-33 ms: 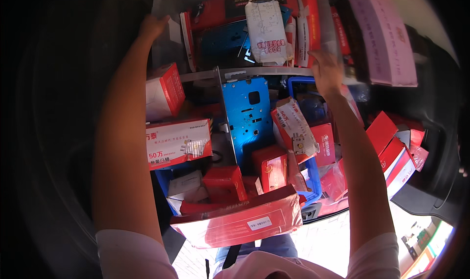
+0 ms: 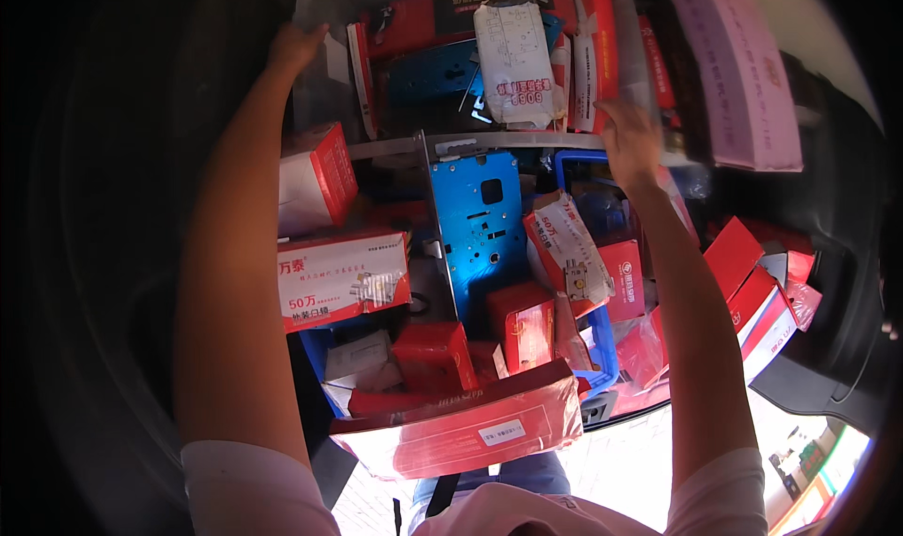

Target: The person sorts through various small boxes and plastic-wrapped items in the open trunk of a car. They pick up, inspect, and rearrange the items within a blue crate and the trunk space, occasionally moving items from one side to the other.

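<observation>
A translucent plastic bin (image 2: 388, 147) is at the far side, between my two hands. My left hand (image 2: 297, 49) is closed on its left wall near the far corner. My right hand (image 2: 629, 143) grips its near right corner, fingers curled over the rim beside a tall red-and-white box (image 2: 594, 56). Inside the bin lie a worn white carton (image 2: 514, 64), a blue metal plate (image 2: 423, 75) partly covered by it, and a long red box (image 2: 404, 14). Just in front of the bin, a blue lock plate with cutouts (image 2: 480, 226) stands on end.
Nearer me, a blue crate (image 2: 602, 353) holds several red boxes (image 2: 428, 355). A long red box (image 2: 456, 433) lies across its near edge. A white-and-red carton (image 2: 343, 282) sits left, a pink box (image 2: 743, 75) far right, and more red boxes (image 2: 734, 259) at right.
The view has shifted very slightly, so everything sits a little lower. Both hands keep the same places on the bin.
</observation>
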Tool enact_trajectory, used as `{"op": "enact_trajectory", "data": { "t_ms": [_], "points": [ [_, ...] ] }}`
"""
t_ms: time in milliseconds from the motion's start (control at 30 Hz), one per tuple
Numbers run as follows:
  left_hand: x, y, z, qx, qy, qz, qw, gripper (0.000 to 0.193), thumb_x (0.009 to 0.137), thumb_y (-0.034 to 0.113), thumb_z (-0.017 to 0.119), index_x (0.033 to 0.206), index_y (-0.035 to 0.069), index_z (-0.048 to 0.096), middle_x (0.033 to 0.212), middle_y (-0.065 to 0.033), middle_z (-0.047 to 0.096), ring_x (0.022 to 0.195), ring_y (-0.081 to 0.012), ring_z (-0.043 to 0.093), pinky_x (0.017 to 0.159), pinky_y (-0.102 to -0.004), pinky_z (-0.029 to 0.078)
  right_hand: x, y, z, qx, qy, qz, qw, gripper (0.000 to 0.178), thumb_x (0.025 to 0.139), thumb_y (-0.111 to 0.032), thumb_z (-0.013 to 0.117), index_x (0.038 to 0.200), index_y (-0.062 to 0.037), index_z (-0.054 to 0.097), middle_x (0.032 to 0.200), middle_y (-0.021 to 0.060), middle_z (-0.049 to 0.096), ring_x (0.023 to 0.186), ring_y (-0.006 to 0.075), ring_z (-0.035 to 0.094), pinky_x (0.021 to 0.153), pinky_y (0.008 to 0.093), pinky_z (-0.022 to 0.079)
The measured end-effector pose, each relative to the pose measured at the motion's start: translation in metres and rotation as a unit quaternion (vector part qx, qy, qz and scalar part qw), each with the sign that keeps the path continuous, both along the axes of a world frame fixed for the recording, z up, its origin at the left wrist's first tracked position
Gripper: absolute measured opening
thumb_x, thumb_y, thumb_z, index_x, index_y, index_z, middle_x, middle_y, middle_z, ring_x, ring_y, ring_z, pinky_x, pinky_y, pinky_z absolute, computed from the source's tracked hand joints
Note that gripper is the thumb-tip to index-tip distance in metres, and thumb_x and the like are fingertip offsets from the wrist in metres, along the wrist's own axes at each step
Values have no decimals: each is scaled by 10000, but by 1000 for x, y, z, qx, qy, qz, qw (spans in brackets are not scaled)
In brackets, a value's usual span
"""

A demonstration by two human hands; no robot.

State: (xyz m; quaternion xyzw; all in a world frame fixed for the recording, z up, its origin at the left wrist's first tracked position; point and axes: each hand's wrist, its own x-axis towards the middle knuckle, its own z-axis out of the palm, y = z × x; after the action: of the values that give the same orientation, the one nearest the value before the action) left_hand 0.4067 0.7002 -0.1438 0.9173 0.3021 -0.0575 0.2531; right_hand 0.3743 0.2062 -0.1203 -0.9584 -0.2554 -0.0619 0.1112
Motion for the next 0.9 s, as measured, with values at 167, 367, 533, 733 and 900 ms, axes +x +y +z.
{"op": "enact_trajectory", "data": {
  "t_ms": [167,367,533,733,900],
  "points": [
    [7,-27,19,21,-66,46,997,546,814,386,586,1138,-38,469,1085,-266,567,1026,-402,547,845,-447,447,-5,2,3,-3,-3,3,1000,289,837,-146,426,1102,-163,541,1108,18,555,1077,219,478,937,410,324],
    [3,-32,20,32,-58,66,996,449,833,358,561,1145,49,468,1093,-225,580,1035,-390,545,850,-454,444,-6,7,9,-38,-9,-24,999,345,852,-154,462,1194,-157,503,1133,28,547,1129,210,458,1034,429,238],
    [3,-37,27,41,-54,56,996,430,843,344,548,1162,73,450,1092,-217,582,1033,-385,550,855,-451,448,7,63,23,151,139,-104,973,466,837,-268,556,1235,-48,455,1209,136,508,1185,272,438,1003,447,307],
    [10,-41,23,62,-59,47,995,449,847,366,536,1179,79,442,1089,-219,583,1024,-388,556,843,-455,461,120,95,-74,134,312,-274,900,920,602,-546,733,1230,53,428,1238,226,473,1187,363,421,949,447,377],
    [-1,-37,30,69,-44,47,996,458,854,379,525,1178,67,441,1077,-219,589,1009,-386,567,826,-462,476,124,131,-86,208,316,-338,862,969,508,-568,779,1135,99,460,1192,270,482,1136,343,474,915,415,416]
  ]
}}
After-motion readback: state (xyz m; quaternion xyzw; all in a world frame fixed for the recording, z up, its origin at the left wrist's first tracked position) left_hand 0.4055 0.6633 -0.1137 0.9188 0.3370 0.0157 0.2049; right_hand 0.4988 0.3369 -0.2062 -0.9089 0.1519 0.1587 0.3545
